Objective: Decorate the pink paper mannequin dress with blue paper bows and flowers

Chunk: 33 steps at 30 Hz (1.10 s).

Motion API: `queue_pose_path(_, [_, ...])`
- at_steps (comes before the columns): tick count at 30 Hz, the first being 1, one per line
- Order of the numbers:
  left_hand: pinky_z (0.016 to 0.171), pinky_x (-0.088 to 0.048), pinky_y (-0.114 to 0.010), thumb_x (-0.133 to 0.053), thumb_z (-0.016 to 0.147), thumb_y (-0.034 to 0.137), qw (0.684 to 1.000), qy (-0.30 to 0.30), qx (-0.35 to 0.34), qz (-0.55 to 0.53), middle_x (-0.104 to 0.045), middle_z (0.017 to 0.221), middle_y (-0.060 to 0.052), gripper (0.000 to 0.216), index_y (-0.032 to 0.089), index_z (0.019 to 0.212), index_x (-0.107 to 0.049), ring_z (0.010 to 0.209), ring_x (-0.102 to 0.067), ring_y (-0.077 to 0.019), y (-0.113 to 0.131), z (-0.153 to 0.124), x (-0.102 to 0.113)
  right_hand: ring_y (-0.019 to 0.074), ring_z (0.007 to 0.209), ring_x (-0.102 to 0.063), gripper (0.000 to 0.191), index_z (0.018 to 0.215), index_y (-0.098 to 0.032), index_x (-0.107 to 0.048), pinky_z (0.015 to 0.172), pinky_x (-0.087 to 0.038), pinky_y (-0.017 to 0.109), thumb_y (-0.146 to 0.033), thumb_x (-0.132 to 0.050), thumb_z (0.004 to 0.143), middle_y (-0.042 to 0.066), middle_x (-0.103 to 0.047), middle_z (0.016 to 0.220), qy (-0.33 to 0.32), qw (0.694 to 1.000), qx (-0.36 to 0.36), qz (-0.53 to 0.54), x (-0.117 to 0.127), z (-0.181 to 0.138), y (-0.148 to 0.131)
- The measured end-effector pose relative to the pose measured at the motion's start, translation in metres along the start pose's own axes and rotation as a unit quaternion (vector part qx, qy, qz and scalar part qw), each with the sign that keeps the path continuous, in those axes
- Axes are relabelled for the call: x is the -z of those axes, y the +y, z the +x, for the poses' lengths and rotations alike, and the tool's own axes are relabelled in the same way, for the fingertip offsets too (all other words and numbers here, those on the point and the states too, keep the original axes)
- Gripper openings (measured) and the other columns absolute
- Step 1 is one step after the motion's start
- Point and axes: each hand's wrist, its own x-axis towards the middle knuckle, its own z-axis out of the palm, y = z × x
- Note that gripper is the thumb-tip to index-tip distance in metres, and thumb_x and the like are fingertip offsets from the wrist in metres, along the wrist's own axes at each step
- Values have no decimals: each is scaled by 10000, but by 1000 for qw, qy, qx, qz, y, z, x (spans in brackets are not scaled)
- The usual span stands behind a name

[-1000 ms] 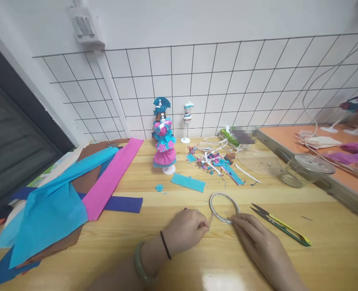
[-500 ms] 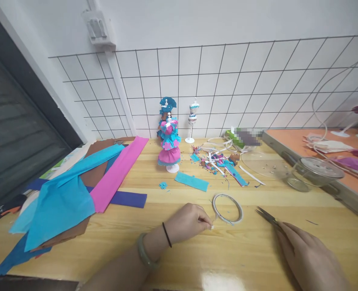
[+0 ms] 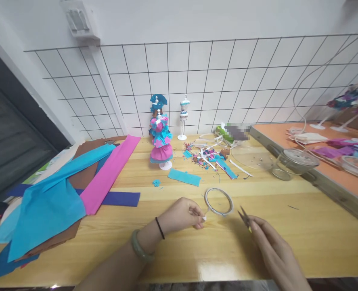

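My left hand point(image 3: 182, 214), wearing a dark band and a jade-like bangle at the wrist, pinches a tiny white piece of tape point(image 3: 204, 218) between thumb and fingers. Just beyond its fingertips a thin roll of tape point(image 3: 207, 201) lies flat on the wooden table. Whether the piece still joins the roll I cannot make out. My right hand point(image 3: 271, 244) is closed around small dark scissors point(image 3: 243, 217), mostly hidden in the palm. Their blades are slightly apart and point toward the roll.
Crepe paper sheets point(image 3: 50, 214) pile up at left. Two dressed mini mannequins point(image 3: 162, 151) and a bare-stand one point(image 3: 182, 123) stand by the wall. A turquoise strip point(image 3: 185, 178), a paper flower point(image 3: 156, 183) and scraps point(image 3: 209, 155) lie ahead. At right are a jar point(image 3: 292, 165) and orange surface point(image 3: 275, 131).
The scissors in my right hand have moved left, closer to the tape roll, and their blades have parted. My left hand keeps its pinch on the piece of tape. The view has shifted.
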Motion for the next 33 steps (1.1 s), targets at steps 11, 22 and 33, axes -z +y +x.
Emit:
queue_pose_path(11, [584, -461, -291, -743, 462, 466, 998, -44, -7, -54, -606, 569, -19, 499, 86, 748, -589, 500, -572, -109, -1, 1, -4, 218, 828, -641, 273, 862, -190, -621, 727, -494, 266, -398, -450, 821, 78, -691, 878, -166, 984, 67, 19, -38, -1, -40])
queue_pose_path(22, [529, -468, -251, -594, 682, 297, 997, -6, -21, 69, -584, 617, -27, 224, 86, 757, -606, 520, -548, -100, 3, -3, -3, 226, 796, -638, 277, 863, -178, -633, 700, -480, 277, -369, -437, 819, 93, -692, 877, -162, 984, 71, -1, -43, 2, -33])
queue_pose_path(33, [571, -467, -195, -495, 673, 83, 965, 45, -153, 207, -636, 822, -61, 273, 121, 889, -659, 717, -586, -131, -1, 0, -13, 203, 804, -637, 238, 910, -192, -644, 703, -469, 259, -283, -451, 804, 58, -691, 894, -175, 980, 89, -9, -43, 0, -34])
